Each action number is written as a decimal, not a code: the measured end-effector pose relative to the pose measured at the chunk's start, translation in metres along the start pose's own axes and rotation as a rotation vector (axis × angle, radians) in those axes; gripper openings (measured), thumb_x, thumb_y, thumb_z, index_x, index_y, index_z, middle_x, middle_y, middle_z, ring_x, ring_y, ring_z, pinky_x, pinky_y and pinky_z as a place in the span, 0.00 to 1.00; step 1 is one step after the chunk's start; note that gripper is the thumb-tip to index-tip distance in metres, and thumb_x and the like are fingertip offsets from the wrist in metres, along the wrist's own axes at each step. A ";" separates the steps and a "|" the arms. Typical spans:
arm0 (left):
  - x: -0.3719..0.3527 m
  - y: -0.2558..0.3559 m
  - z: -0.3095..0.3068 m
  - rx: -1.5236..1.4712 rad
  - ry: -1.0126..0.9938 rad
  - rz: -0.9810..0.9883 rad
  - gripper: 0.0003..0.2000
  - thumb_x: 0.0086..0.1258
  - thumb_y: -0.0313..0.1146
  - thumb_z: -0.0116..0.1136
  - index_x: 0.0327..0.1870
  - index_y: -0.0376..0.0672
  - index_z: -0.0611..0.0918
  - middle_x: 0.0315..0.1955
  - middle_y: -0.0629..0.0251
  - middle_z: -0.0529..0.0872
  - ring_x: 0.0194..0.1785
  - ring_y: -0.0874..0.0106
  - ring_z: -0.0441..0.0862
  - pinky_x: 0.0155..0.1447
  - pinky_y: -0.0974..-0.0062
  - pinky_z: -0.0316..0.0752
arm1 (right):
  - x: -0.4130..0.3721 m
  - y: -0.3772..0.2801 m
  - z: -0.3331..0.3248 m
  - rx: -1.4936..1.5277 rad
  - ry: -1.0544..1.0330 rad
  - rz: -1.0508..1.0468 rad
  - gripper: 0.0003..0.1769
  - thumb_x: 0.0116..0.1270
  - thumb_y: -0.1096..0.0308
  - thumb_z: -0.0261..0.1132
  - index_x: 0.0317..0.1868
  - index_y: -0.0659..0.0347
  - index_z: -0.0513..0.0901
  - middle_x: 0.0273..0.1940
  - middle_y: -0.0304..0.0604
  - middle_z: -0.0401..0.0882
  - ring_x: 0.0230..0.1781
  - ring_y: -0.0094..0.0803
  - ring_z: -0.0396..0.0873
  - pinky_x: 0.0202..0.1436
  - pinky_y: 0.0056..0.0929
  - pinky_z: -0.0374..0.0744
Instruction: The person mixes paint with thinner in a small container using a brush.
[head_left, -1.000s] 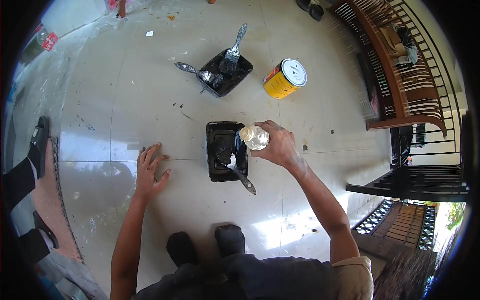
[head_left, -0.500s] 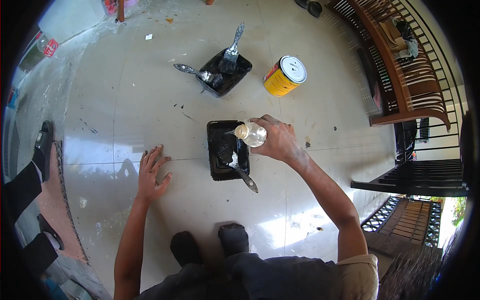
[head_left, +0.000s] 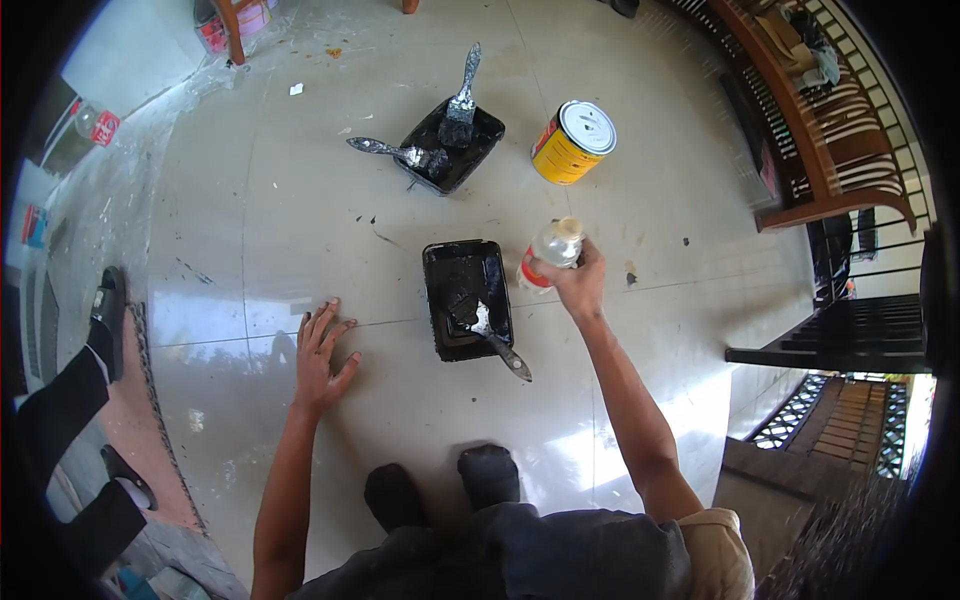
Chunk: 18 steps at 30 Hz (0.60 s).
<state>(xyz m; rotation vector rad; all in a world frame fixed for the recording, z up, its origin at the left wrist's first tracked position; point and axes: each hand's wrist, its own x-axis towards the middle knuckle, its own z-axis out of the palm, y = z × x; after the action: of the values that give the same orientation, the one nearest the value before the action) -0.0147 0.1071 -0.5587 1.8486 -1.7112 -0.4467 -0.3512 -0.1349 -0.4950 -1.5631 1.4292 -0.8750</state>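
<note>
My right hand is wrapped round a clear plastic bottle with a red label and a pale top. The bottle is nearly upright, just right of a black paint tray. Dark paint lies in that tray, and a paintbrush leans over its near right edge, bristles inside and handle out. My left hand is spread on the floor to the left of the tray, fingers apart, holding nothing.
Farther off stands a second black tray with two paintbrushes in it. A yellow paint can with a white lid is beside it. A wooden bench lines the right side. At left are another person's legs on a mat.
The bottle was tilted over the near tray, its mouth towards it. Now my right hand has brought it right, off the tray, and turned it upright. My left hand stays spread on the floor.
</note>
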 end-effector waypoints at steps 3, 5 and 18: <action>0.001 0.000 0.000 0.011 -0.006 0.018 0.23 0.61 0.36 0.65 0.59 0.47 0.82 0.74 0.57 0.69 0.77 0.54 0.64 0.81 0.48 0.50 | 0.003 0.012 0.002 0.115 0.115 -0.006 0.34 0.50 0.65 0.83 0.56 0.70 0.81 0.48 0.49 0.88 0.48 0.33 0.86 0.56 0.33 0.83; 0.001 -0.001 0.001 0.004 -0.005 0.032 0.23 0.59 0.34 0.64 0.59 0.46 0.81 0.75 0.56 0.69 0.78 0.53 0.62 0.81 0.47 0.49 | 0.002 0.018 0.005 0.165 0.164 -0.021 0.36 0.51 0.65 0.83 0.59 0.69 0.79 0.49 0.48 0.86 0.50 0.32 0.86 0.57 0.33 0.83; -0.001 -0.006 0.008 0.045 0.007 0.016 0.25 0.57 0.36 0.67 0.59 0.48 0.82 0.75 0.57 0.69 0.77 0.53 0.63 0.80 0.47 0.50 | -0.011 0.033 0.018 0.143 0.249 -0.094 0.51 0.50 0.67 0.84 0.71 0.68 0.66 0.55 0.48 0.81 0.56 0.36 0.82 0.65 0.37 0.79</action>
<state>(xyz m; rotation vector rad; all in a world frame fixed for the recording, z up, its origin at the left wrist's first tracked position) -0.0146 0.1064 -0.5689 1.8650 -1.7431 -0.3983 -0.3495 -0.1223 -0.5320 -1.4619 1.4373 -1.2359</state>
